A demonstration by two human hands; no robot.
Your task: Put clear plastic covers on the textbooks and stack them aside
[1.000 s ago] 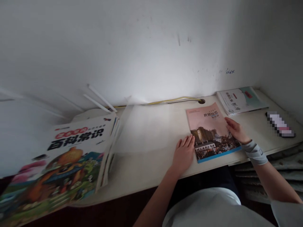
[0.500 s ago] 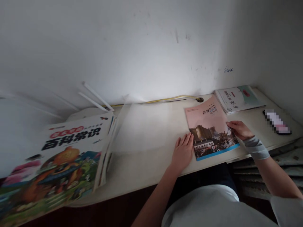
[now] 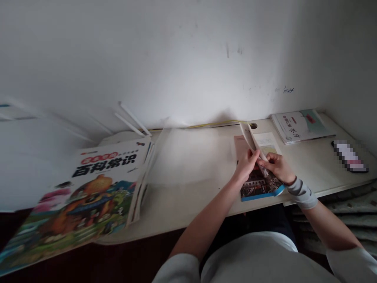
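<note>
Left hand (image 3: 246, 167) and right hand (image 3: 279, 168) both pinching pink booklet (image 3: 252, 192) by raised part, title hidden. From it: phone (image 3: 350, 156) 3 o'clock, pixelated; large book (image 3: 97, 196) 9 o'clock, corner cropped.

From my end, the pink book (image 3: 252, 190) no longer lies flat: part of its cover now stands up in a pale fold (image 3: 249, 137), baring an inner page (image 3: 269, 147) on the book's right side. My left hand (image 3: 246, 166), which lay spread along the book's left edge, is now over its middle, pinching the fold. My right hand (image 3: 278, 167) has come in from the book's right edge to pinch it too. A shadow (image 3: 225, 114) has appeared beyond the book's far left corner, and my left sleeve (image 3: 180, 268) has entered view on its near side.
</note>
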